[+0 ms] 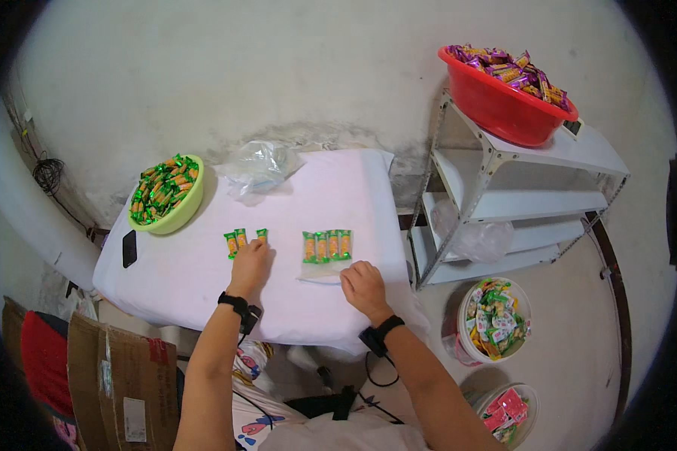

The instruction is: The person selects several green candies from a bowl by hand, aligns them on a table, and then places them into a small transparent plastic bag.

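On the white-covered table (338, 186), my left hand (251, 265) rests over small green-and-orange wrapped snack packets (232, 244); several show around its fingertips, and whether it grips one is hidden. My right hand (365, 287) is at the lower right corner of a clear plastic bag (321, 272), fingers curled on its edge. Several of the same packets (333, 246) lie upright side by side in the upper part of this bag. At the table's back left stands a light green basin (197, 206) heaped with such packets. Crumpled clear plastic bags (262, 169) lie at the back edge.
A black phone (129, 248) lies at the table's left. To the right, a metal shelf (536, 206) carries a red basin (499, 107) of purple-wrapped packets. Two buckets (462, 327) of wrapped items stand on the floor at right. Cardboard (127, 372) stands at lower left.
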`<action>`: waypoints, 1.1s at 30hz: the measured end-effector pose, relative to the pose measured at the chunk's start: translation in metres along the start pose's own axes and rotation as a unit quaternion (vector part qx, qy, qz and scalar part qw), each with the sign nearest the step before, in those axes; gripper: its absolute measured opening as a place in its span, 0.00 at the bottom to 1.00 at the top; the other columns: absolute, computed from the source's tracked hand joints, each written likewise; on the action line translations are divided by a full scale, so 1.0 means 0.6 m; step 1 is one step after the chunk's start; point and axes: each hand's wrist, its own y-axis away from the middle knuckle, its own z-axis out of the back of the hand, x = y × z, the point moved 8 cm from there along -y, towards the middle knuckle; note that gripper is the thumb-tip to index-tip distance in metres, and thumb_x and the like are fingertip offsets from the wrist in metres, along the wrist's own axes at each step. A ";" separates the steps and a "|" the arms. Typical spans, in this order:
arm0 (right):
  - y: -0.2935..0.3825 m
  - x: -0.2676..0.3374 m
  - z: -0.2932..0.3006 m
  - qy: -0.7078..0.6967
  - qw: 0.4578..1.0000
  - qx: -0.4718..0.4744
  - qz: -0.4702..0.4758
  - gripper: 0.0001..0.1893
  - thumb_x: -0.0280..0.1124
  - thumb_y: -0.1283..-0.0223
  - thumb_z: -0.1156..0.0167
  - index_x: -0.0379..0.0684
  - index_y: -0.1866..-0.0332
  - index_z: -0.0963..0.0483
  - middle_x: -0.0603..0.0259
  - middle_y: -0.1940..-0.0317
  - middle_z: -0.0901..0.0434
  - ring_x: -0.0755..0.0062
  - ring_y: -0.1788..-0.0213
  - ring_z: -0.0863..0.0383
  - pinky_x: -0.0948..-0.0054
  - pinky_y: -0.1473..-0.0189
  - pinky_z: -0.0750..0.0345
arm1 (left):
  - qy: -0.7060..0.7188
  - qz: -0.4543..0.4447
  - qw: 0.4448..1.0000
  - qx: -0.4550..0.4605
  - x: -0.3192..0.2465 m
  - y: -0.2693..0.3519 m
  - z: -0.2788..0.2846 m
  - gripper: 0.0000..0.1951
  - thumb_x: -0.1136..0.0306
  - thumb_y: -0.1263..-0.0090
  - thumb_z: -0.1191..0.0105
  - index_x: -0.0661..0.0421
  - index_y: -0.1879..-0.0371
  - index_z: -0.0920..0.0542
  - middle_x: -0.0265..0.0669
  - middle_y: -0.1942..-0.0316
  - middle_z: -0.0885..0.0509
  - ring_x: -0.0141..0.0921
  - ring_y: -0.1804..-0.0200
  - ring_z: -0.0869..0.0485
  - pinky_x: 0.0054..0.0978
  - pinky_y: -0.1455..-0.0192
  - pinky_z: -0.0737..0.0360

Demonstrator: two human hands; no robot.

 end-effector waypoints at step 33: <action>0.002 -0.003 -0.003 -0.016 1.000 -0.014 -0.005 0.05 0.26 0.47 0.42 0.42 0.64 0.27 0.58 0.68 0.27 0.55 0.63 0.26 0.60 0.59 0.27 | 0.167 -0.154 0.969 -0.094 -0.242 0.048 -0.032 0.08 0.78 0.43 0.45 0.57 0.63 0.22 0.42 0.63 0.21 0.41 0.61 0.22 0.36 0.61 0.24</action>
